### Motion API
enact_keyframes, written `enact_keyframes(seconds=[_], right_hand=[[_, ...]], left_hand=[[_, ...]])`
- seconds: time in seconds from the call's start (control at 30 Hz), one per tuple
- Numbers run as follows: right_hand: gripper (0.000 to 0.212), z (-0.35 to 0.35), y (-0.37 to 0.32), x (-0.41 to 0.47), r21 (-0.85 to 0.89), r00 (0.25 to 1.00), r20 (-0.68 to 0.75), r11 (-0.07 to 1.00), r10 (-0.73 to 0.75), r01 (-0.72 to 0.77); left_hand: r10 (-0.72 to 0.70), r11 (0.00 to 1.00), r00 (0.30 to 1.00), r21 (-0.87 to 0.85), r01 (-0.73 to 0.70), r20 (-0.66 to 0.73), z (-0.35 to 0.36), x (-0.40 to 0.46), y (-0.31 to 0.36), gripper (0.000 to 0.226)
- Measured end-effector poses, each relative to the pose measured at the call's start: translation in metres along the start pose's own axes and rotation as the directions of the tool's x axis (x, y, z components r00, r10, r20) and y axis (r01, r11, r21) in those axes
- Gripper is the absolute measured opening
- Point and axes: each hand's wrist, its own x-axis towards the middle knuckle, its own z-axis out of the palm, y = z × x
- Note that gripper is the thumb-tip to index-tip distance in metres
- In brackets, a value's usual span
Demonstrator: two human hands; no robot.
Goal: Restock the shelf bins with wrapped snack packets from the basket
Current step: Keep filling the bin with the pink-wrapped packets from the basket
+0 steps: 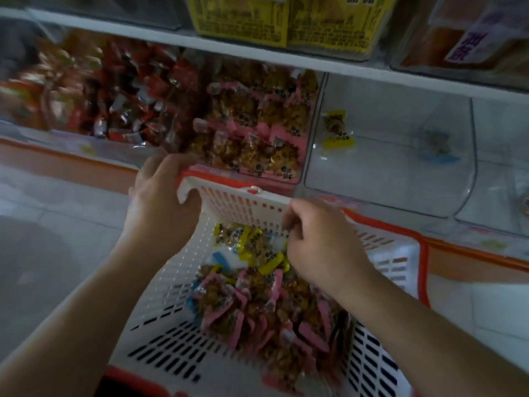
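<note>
A white shelf (286,57) with an orange front edge spans the view from 9 to 3 o'clock, carrying clear plastic bins. The white perforated plastic basket with an orange rim (171,310) fills 6 o'clock, tilted against the shelf front. At 12 o'clock a clear bin heaped with pink-edged snack packets (252,124) sits beside a bin of red-wrapped snacks (120,90) at 10 o'clock. The clear bin at 2 o'clock (386,173) holds one yellow-edged packet (337,130). In the basket lies a pile of pink-edged packets (263,310), with yellow-edged and blue-edged packets (246,247) above it. The left hand (160,202) curls over the basket's far corner, gripping the rim. The right hand (323,242) reaches into the basket, fingers bent down among the yellow-edged packets; whether they have hold of one cannot be told.
</note>
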Motion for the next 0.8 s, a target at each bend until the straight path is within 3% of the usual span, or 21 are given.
enact_keyframes(seconds=[0.1,0.17,0.3,0.4,0.53,0.6,0.7,0.8], right_hand=[[0.02,0.038,-0.003,-0.003,-0.139,0.941,0.334,0.99,0.051,-0.004],[0.031,0.07,0.003,-0.003,-0.178,0.878,0.475,0.984,0.06,0.03],[0.085,0.131,0.027,-0.006,-0.295,0.786,0.613,0.946,0.08,0.134],[0.093,0.163,0.037,-0.01,-0.379,0.792,0.603,0.907,0.093,0.182],[0.076,0.189,0.043,-0.011,-0.46,0.867,0.492,0.868,0.073,0.188],[0.067,0.191,0.039,-0.009,-0.502,0.911,0.409,0.848,0.059,0.17],[0.047,0.181,0.032,-0.006,-0.473,0.935,0.351,0.872,0.056,0.125],[0.029,0.147,0.016,0.004,-0.254,0.946,0.27,0.961,0.18,-0.11]], left_hand=[[-0.247,0.968,0.963,0.07,0.24,0.109,-0.007,-0.031,-0.029,0.07],[-0.362,0.932,0.905,0.097,0.349,0.224,-0.007,-0.042,-0.041,0.073],[-0.392,0.92,0.863,0.127,0.37,0.32,-0.003,-0.045,-0.05,0.052],[-0.434,0.901,0.826,0.175,0.398,0.359,-0.002,-0.037,-0.05,0.053],[-0.456,0.889,0.796,0.167,0.425,0.398,-0.004,-0.027,-0.046,0.057],[-0.407,0.913,0.842,0.136,0.384,0.355,-0.007,-0.024,-0.041,0.058],[-0.287,0.958,0.948,0.01,0.288,0.138,-0.015,-0.022,-0.034,0.053],[-0.169,0.977,0.985,-0.131,0.171,0.03,-0.023,-0.018,-0.029,0.035]])
